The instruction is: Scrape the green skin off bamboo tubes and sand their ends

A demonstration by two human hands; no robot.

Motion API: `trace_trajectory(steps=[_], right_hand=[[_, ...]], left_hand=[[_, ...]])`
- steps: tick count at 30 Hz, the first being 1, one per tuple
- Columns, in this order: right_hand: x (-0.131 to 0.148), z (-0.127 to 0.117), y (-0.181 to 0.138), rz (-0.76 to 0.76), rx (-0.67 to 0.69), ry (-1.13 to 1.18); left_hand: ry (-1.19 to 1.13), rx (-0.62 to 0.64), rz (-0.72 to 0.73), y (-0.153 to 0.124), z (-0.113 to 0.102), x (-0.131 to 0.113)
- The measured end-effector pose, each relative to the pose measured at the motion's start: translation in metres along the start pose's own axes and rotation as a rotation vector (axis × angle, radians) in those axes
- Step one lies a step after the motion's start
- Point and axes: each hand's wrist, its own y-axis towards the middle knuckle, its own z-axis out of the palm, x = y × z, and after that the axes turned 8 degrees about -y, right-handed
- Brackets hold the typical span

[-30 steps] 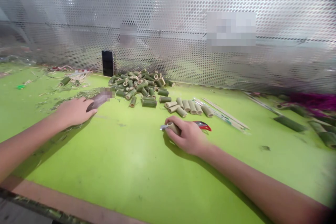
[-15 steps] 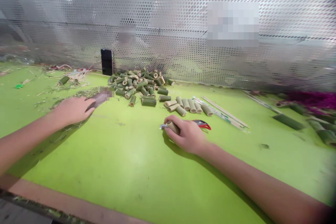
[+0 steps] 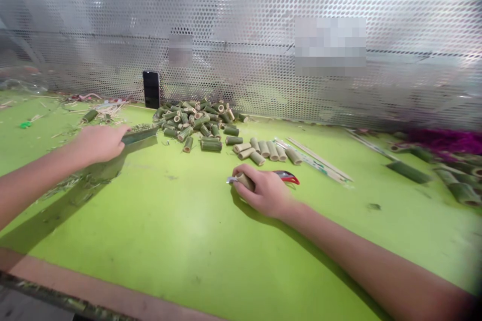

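Note:
My left hand [image 3: 101,143] is closed on one end of a long, flat, dark strip [image 3: 141,136]. Its kind is unclear; the strip lies low over the table among green bamboo shavings [image 3: 81,183]. My right hand [image 3: 263,190] rests on the table, wrapped round a short peeled bamboo piece [image 3: 245,181]. It also covers a bladed tool: a metal tip [image 3: 230,179] shows in front of the fingers and a red-and-grey handle [image 3: 288,176] behind them. Beyond this hand lie several pale peeled bamboo pieces [image 3: 273,150]. A heap of green bamboo pieces [image 3: 199,118] stands farther back.
A phone [image 3: 151,90] leans on the perforated metal wall [image 3: 244,35]. Thin sticks [image 3: 320,158] lie right of the peeled pieces. Larger bamboo tubes [image 3: 410,171] and purple fluffy material [image 3: 448,140] are at far right. The green table [image 3: 181,241] has a brown front edge [image 3: 94,291].
My left hand has moved left and slightly up, bringing the flat strip along; shavings between it and the heap show more. My right hand keeps its hold in nearly the same place.

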Motion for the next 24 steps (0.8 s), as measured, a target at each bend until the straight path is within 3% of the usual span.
trace_trajectory(steps=[3, 8, 13, 19, 24], right_hand=[[0.001, -0.001, 0.000, 0.000, 0.011, -0.004], [0.000, -0.002, 0.001, -0.005, 0.026, -0.002], [-0.001, -0.001, 0.001, -0.009, 0.019, -0.008], [0.000, -0.002, 0.000, -0.004, 0.033, -0.004], [0.001, -0.002, 0.001, -0.008, 0.030, -0.012]], left_hand=[[0.009, -0.031, -0.005, 0.004, -0.008, 0.008], [0.015, 0.040, -0.040, 0.031, -0.016, 0.026], [0.002, -0.009, -0.099, 0.035, -0.030, 0.031], [-0.040, 0.074, -0.031, 0.031, -0.014, 0.024], [-0.008, 0.029, -0.040, 0.032, -0.016, 0.027]])
